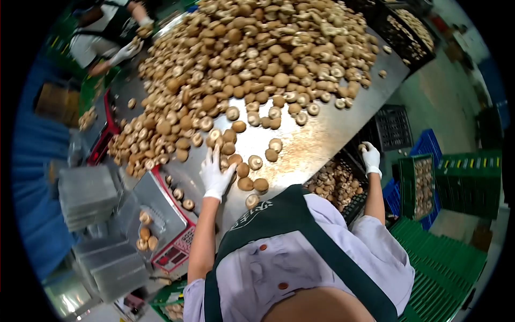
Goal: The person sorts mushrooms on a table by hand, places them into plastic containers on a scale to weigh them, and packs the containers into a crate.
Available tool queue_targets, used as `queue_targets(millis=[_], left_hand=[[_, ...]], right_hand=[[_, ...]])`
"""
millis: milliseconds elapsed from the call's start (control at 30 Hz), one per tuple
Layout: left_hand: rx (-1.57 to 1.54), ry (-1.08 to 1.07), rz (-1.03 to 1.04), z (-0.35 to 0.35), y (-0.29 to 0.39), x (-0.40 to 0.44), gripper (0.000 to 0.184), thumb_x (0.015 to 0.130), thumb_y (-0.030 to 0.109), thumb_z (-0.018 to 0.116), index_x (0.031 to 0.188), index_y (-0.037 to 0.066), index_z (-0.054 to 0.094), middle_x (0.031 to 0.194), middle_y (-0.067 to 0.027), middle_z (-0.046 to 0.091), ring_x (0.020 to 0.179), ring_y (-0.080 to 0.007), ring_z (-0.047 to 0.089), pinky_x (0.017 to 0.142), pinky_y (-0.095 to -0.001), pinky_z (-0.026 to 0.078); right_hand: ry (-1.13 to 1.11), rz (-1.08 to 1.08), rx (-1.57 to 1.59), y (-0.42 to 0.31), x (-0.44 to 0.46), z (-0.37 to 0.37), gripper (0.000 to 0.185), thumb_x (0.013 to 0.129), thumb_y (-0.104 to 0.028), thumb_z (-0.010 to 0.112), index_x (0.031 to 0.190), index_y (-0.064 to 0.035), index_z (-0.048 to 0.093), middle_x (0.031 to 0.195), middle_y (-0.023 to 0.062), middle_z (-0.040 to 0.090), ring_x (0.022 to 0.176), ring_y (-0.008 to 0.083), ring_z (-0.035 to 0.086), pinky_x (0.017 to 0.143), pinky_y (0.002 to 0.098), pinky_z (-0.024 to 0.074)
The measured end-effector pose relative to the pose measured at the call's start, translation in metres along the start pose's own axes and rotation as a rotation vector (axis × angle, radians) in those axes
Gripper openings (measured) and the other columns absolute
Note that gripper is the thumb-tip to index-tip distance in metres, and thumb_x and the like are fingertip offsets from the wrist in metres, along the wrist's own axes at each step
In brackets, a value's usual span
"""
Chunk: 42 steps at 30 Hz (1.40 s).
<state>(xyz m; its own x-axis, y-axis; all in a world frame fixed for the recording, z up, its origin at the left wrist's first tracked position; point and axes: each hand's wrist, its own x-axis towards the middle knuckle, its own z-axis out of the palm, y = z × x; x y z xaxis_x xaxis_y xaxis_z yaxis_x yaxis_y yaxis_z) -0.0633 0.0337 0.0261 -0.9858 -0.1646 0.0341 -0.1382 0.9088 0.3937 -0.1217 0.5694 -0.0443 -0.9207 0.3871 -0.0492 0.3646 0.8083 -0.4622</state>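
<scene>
A large heap of brown mushrooms point(257, 48) covers the far part of the metal table point(300, 145). My left hand point(216, 174), in a white glove, rests among loose mushrooms near the table's front edge, its fingers spread. Out to the right, my right hand point(370, 158), also gloved, has its fingers closed on a mushroom point(362, 146). That hand is above the far right side of a dark crate point(351, 212) filled with mushrooms.
A red-edged scale point(174, 249) with several mushrooms stands at the left, beside stacked clear trays point(88, 196). A co-worker point(104, 35) handles mushrooms at the upper left. Green crates point(466, 185) and a black crate point(394, 129) are at the right.
</scene>
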Motion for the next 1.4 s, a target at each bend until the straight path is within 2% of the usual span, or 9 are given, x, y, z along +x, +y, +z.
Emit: queue_targets(millis=[300, 433, 600, 667, 800, 1067, 1133, 1233, 1400], left_hand=[[-0.113, -0.015, 0.31, -0.007, 0.028, -0.038, 0.058, 0.076, 0.032, 0.07, 0.129, 0.014, 0.052, 0.135, -0.0127, 0.046, 0.125, -0.0344, 0.04, 0.104, -0.0523, 0.028], [-0.384, 0.21, 0.011, -0.026, 0.006, -0.052, 0.05, 0.079, 0.018, 0.069, 0.125, 0.007, 0.054, 0.134, -0.0148, 0.048, 0.123, -0.0334, 0.045, 0.104, -0.0412, 0.035], [-0.355, 0.067, -0.177, -0.028, -0.026, -0.077, 0.083, 0.069, 0.032, 0.078, 0.138, 0.007, 0.04, 0.147, -0.0222, 0.028, 0.135, -0.036, 0.028, 0.111, -0.0419, 0.024], [-0.246, -0.159, -0.15, -0.034, -0.015, -0.085, 0.107, 0.06, 0.037, 0.083, 0.145, 0.008, 0.025, 0.15, -0.0236, 0.017, 0.137, -0.0397, 0.023, 0.111, -0.0429, 0.025], [-0.118, -0.242, -0.001, -0.021, 0.003, -0.105, 0.12, 0.053, 0.039, 0.085, 0.146, 0.007, 0.018, 0.149, -0.0279, 0.014, 0.131, -0.0448, 0.029, 0.107, -0.0475, 0.029], [-0.072, -0.102, -0.07, 0.005, 0.014, -0.085, 0.116, 0.052, 0.044, 0.084, 0.145, 0.008, 0.023, 0.149, -0.0252, 0.016, 0.137, -0.0415, 0.018, 0.105, -0.0625, 0.018], [-0.125, 0.031, -0.095, 0.011, 0.009, -0.071, 0.116, 0.052, 0.046, 0.084, 0.145, 0.008, 0.024, 0.149, -0.0236, 0.017, 0.137, -0.041, 0.018, 0.105, -0.0625, 0.017], [-0.172, 0.058, -0.038, 0.017, -0.001, -0.061, 0.116, 0.05, 0.045, 0.086, 0.143, 0.006, 0.028, 0.149, -0.0226, 0.019, 0.137, -0.0406, 0.021, 0.108, -0.0559, 0.018], [-0.381, 0.035, 0.005, -0.001, -0.002, -0.064, 0.113, 0.052, 0.031, 0.088, 0.143, 0.005, 0.028, 0.15, -0.021, 0.019, 0.137, -0.0379, 0.023, 0.11, -0.0443, 0.025]], right_hand=[[-0.004, 0.058, -0.143, 0.011, 0.028, -0.019, 0.053, 0.076, -0.027, 0.068, 0.126, -0.0141, 0.056, 0.118, 0.017, 0.06, 0.107, 0.0349, 0.058, 0.09, 0.0391, 0.0469], [-0.111, 0.053, -0.052, -0.045, 0.013, -0.042, 0.046, 0.078, -0.025, 0.07, 0.12, -0.0078, 0.06, 0.111, 0.0194, 0.064, 0.103, 0.0304, 0.062, 0.089, 0.0354, 0.0475], [-0.421, -0.317, 0.204, -0.167, -0.062, -0.042, 0.06, 0.072, -0.024, 0.074, 0.125, -0.0045, 0.055, 0.113, 0.0179, 0.063, 0.105, 0.028, 0.062, 0.089, 0.033, 0.0478], [-0.534, -0.544, 0.069, -0.198, -0.085, -0.027, 0.094, 0.063, -0.035, 0.08, 0.14, -0.0053, 0.035, 0.139, 0.019, 0.042, 0.122, 0.0298, 0.049, 0.097, 0.0363, 0.0441], [-0.581, -0.611, -0.117, -0.224, -0.095, 0.012, 0.114, 0.056, -0.043, 0.084, 0.144, -0.0051, 0.021, 0.149, 0.0186, 0.024, 0.124, 0.0353, 0.045, 0.098, 0.0382, 0.0431], [-0.527, -0.751, -0.101, -0.253, -0.106, 0.032, 0.102, 0.057, -0.04, 0.083, 0.14, -0.0074, 0.033, 0.147, 0.0195, 0.027, 0.118, 0.0342, 0.049, 0.092, 0.0398, 0.0466], [-0.427, -0.799, -0.076, -0.271, -0.108, 0.027, 0.085, 0.063, -0.038, 0.08, 0.133, -0.0075, 0.043, 0.137, 0.0176, 0.043, 0.109, 0.0323, 0.054, 0.089, 0.0398, 0.0478], [-0.316, -0.879, 0.092, -0.294, -0.103, 0.04, 0.05, 0.074, -0.032, 0.071, 0.117, -0.0096, 0.06, 0.092, 0.0136, 0.064, 0.089, 0.0297, 0.06, 0.077, 0.0387, 0.0495], [-0.521, -1.074, -0.288, -0.319, -0.097, 0.079, 0.041, 0.075, -0.033, 0.066, 0.107, -0.008, 0.066, 0.085, 0.0147, 0.066, 0.087, 0.0317, 0.06, 0.079, 0.0404, 0.0495]])
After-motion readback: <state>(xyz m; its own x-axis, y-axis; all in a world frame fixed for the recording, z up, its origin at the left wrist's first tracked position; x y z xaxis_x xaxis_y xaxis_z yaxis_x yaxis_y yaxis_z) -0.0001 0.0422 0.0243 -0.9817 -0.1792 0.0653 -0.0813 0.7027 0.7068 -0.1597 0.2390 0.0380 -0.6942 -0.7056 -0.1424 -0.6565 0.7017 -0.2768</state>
